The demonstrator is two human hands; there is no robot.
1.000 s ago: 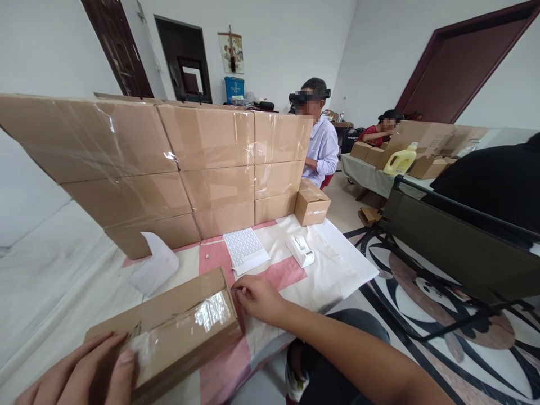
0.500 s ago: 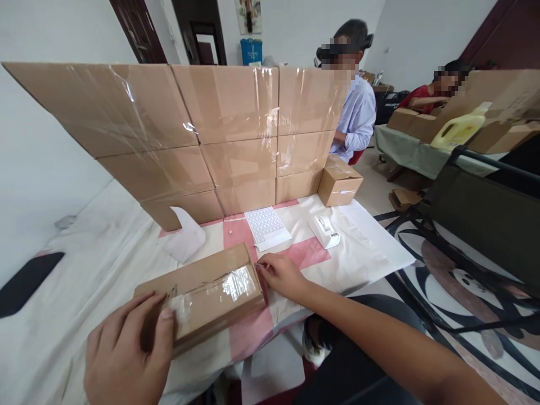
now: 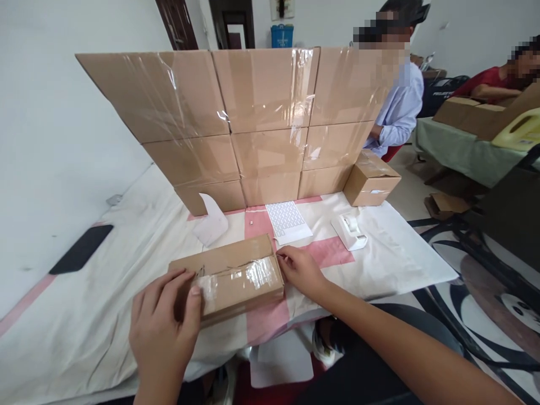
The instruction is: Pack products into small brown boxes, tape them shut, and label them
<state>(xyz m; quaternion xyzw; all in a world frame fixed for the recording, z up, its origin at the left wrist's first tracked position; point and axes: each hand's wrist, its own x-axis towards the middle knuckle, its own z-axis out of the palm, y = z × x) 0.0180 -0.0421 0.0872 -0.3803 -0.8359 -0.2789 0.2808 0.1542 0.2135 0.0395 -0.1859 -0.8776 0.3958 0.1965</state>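
Observation:
A long cardboard box (image 3: 230, 292) with clear tape over its top seam lies in front of me. My left hand (image 3: 166, 315) grips its left end, the thumb on the near top edge and the fingers over the far side. At the right end, the thumb and fingers of my right hand (image 3: 301, 273) are pinched together against the box. What they pinch is too small and hidden to make out. Just behind the box lies a white sheet of printed labels (image 3: 287, 220). Right of that sheet stands a white tape dispenser (image 3: 349, 232). A curled piece of white paper (image 3: 212, 221) rests behind the box's left half.
A wall of stacked, taped cardboard boxes (image 3: 270, 93) closes off the table's back. Another small box (image 3: 371, 179) stands at its right end. A dark phone-like slab (image 3: 82, 248) lies far left on the cloth (image 3: 113, 315). A co-worker (image 3: 400, 112) sits behind the boxes.
The view has turned left, so everything sits further right in the picture. Both hands keep about the same places on the box.

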